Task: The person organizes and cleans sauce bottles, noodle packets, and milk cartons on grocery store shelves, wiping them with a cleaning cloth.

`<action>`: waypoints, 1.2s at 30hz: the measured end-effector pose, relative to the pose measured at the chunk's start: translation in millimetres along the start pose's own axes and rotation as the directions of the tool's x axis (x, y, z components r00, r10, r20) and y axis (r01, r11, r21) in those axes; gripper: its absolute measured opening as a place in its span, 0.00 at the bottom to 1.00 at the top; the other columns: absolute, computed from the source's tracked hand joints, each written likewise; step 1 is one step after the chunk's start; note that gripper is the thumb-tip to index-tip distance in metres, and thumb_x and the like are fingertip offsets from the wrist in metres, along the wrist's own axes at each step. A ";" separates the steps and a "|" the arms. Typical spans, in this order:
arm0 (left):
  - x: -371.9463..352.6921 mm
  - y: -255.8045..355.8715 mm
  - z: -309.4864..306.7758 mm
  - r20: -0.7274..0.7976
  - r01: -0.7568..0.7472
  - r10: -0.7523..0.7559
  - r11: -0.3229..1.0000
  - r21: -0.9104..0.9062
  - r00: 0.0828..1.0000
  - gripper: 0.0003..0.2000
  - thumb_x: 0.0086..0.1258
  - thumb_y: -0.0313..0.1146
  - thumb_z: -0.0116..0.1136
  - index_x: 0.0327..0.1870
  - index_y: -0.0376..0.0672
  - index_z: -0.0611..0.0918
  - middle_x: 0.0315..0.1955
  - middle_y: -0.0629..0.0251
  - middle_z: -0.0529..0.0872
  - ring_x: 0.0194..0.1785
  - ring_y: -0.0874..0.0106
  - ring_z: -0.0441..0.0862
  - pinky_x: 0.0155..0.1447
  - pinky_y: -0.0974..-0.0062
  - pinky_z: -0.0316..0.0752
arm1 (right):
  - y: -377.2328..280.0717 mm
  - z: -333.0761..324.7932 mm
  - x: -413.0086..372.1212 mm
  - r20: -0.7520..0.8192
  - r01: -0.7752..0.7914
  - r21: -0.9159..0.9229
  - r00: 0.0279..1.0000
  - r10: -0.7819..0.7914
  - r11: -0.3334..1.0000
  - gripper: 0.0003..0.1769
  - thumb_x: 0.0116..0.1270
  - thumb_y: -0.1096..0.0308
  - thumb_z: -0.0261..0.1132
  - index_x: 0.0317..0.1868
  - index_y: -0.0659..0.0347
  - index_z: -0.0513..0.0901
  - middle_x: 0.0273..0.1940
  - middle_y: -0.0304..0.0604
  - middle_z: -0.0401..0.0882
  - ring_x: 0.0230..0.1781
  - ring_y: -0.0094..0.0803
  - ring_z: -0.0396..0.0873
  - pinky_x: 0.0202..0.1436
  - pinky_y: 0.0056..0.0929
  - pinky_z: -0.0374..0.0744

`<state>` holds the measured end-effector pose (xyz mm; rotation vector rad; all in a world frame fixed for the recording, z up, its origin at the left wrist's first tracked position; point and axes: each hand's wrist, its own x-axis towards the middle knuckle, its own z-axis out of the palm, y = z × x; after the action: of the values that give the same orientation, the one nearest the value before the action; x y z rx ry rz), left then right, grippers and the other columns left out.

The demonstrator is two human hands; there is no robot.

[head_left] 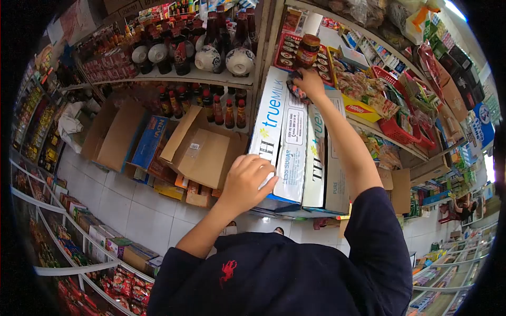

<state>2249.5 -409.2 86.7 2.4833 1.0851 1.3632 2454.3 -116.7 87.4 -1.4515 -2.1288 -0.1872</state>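
My right hand (310, 84) is closed on a dark, multicoloured cloth (297, 88), pressed on top of the white TH true MILK cartons (287, 152) near their far end. Just beyond that hand, a jar with a brown lid (308, 50) stands by a red tray of small round-topped items (287, 51). My left hand (247, 180) lies on the near left edge of the cartons, its thumb apart from the bent fingers, with nothing visible in its grip. The cartons sit side by side, with their printed tops facing up.
Open cardboard boxes (203, 152) stand left of the cartons. Bottles and white bowls (240, 61) fill the shelf behind. To the right are a red basket (398, 129) and packaged snacks (363, 89). Racks of goods (126, 282) curve along the lower left. Farther right, a person (464, 208) is partly visible.
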 end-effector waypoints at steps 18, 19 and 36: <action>-22.3 -14.6 23.9 -0.325 0.297 -0.407 0.893 -0.337 0.854 0.07 0.49 0.15 0.52 0.26 0.37 0.76 0.32 0.60 0.79 0.44 0.61 0.75 0.50 0.68 0.68 | -102.7 -45.6 -92.7 0.333 0.058 0.016 0.941 -0.060 0.998 0.19 0.48 0.56 0.57 0.37 0.59 0.80 0.29 0.52 0.79 0.30 0.47 0.78 0.35 0.40 0.76; -22.3 -15.0 23.8 -0.326 0.306 -0.412 0.893 -0.330 0.851 0.07 0.49 0.15 0.52 0.26 0.37 0.76 0.32 0.60 0.79 0.44 0.61 0.75 0.50 0.68 0.68 | -96.0 -37.3 -77.2 0.330 0.014 0.009 0.944 -0.016 1.000 0.20 0.49 0.55 0.58 0.38 0.60 0.80 0.30 0.53 0.79 0.31 0.47 0.78 0.36 0.40 0.76; -24.4 -17.7 21.9 -0.292 0.291 -0.397 0.892 -0.346 0.870 0.13 0.50 0.17 0.49 0.38 0.38 0.75 0.34 0.59 0.74 0.40 0.62 0.73 0.43 0.70 0.68 | -97.7 28.9 -9.9 0.077 -0.135 0.385 0.990 0.114 0.913 0.25 0.49 0.54 0.61 0.44 0.63 0.79 0.32 0.57 0.79 0.35 0.49 0.78 0.41 0.39 0.75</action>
<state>2248.6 -406.4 49.6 1.7668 1.2167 1.7424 2359.1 -152.8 76.4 -1.3553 -1.9622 0.3124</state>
